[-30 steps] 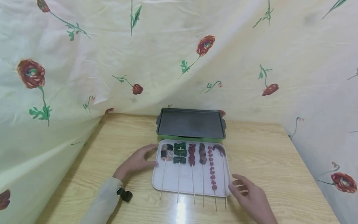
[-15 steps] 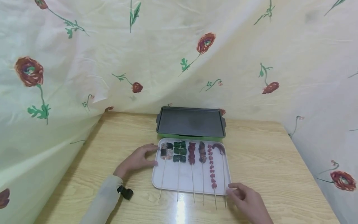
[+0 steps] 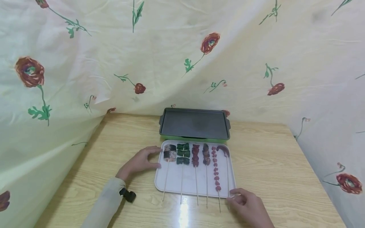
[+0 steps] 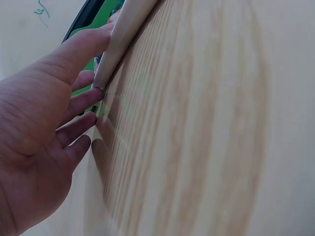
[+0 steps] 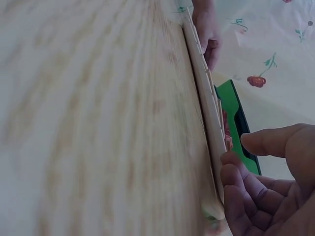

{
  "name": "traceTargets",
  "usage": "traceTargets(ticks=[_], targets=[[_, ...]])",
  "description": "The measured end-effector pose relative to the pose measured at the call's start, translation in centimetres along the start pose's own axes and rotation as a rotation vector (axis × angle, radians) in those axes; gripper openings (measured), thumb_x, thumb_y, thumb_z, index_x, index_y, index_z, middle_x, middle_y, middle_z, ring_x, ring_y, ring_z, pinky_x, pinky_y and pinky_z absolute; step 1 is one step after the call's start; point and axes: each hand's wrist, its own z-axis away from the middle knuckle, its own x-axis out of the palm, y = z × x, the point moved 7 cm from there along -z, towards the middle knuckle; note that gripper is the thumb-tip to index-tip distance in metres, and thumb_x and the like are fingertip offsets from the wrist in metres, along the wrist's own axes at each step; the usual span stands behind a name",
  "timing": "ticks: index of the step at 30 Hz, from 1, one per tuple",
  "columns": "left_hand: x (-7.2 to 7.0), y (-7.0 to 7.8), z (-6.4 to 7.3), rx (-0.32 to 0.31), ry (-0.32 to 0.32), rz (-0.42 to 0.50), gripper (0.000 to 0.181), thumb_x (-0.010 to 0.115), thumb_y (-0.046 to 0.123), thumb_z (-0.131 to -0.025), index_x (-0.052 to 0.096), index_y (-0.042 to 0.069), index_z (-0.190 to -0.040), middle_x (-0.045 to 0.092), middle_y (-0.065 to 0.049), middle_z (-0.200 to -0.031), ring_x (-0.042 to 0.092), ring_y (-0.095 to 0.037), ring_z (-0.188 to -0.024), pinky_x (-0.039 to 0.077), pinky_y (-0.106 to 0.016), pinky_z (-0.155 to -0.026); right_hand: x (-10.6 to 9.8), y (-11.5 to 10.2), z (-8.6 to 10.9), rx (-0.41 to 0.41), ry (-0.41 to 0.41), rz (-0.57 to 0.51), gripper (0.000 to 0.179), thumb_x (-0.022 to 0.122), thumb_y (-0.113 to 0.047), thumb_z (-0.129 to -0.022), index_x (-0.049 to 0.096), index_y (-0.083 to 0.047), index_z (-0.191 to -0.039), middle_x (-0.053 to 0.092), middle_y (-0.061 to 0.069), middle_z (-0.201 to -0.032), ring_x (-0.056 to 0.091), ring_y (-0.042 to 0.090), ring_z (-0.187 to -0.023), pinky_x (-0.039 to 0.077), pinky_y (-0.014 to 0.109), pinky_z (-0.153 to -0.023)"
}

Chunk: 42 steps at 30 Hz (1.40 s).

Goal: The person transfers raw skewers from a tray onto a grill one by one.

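A white tray (image 3: 174, 180) holds several skewers laid side by side. My left hand (image 3: 142, 161) rests at the tray's left rim, thumb and fingers spread along it; in the left wrist view the thumb lies against the edge. Rightmost is a skewer with a curved purplish piece (image 3: 224, 150). My right hand (image 3: 247, 203) is at the tray's front right corner, its fingertips overlapping that skewer's stick end. In the right wrist view its thumb (image 5: 261, 142) stands apart from the bent fingers. Skewers of dark-skinned fish chunks (image 3: 169, 153) and green pieces (image 3: 183, 153) lie at the left.
A black griddle (image 3: 195, 123) with a green base stands directly behind the tray. Wooden table surface (image 3: 265, 152) extends on both sides. Flowered cloth (image 3: 159, 63) hangs at the back and sides. A black strap device (image 3: 128, 195) sits on the left wrist.
My right hand has moved left and slightly down, from beside the tray's right edge to the rightmost stick's end. The left hand stays at the left rim; tray and skewers keep their places.
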Motion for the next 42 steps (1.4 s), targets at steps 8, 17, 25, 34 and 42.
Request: traceTargets(ticks=[8,17,25,34,42], targets=[[0.0,-0.2,0.0,-0.009,0.001,0.025,0.072,0.085,0.040,-0.084,0.057,0.017,-0.147,0.048,-0.009,-0.156,0.039,-0.031,-0.148,0.031,-0.050,-0.123,0.3,0.1,-0.6,-0.039,0.006,0.039,0.043,0.086,-0.029,-0.082,0.073,-0.004,-0.114,0.075,-0.006,-0.078,0.066,0.010,-0.072,0.051,0.026,-0.074],[0.1,-0.3,0.0,-0.018,-0.007,0.029,0.072,0.084,0.041,-0.085,0.056,0.019,-0.148,0.047,-0.008,-0.157,0.037,-0.030,-0.149,0.031,-0.050,-0.123,0.5,0.4,-0.7,-0.105,-0.043,-0.047,0.040,0.084,-0.021,-0.082,0.071,0.001,-0.113,0.074,-0.003,-0.077,0.063,0.010,-0.067,0.050,0.021,-0.067],[0.1,-0.1,0.1,-0.029,-0.010,0.025,0.072,0.084,0.038,-0.085,0.055,0.018,-0.148,0.046,-0.009,-0.158,0.036,-0.031,-0.149,0.030,-0.050,-0.123,0.3,0.9,-0.7,-0.102,-0.119,-0.172,0.043,0.079,-0.015,-0.088,0.064,0.010,-0.119,0.069,0.006,-0.073,0.064,0.015,-0.066,0.057,0.023,-0.064],[0.1,0.0,0.2,-0.049,-0.011,0.046,0.071,0.083,0.038,-0.086,0.055,0.020,-0.149,0.044,-0.009,-0.159,0.035,-0.031,-0.150,0.030,-0.050,-0.123,0.0,0.7,-0.3,-0.070,-0.117,-0.182,0.042,0.076,-0.010,-0.090,0.062,0.015,-0.121,0.072,0.006,-0.078,0.066,0.016,-0.070,0.058,0.024,-0.062],[0.1,0.0,0.2,-0.031,-0.008,0.045,0.072,0.083,0.039,-0.086,0.055,0.018,-0.149,0.044,-0.010,-0.159,0.035,-0.032,-0.150,0.031,-0.050,-0.123,-0.9,0.4,0.6,-0.033,-0.105,-0.162,0.044,0.078,-0.015,-0.090,0.064,0.009,-0.124,0.073,0.004,-0.084,0.065,0.013,-0.074,0.057,0.022,-0.065]])
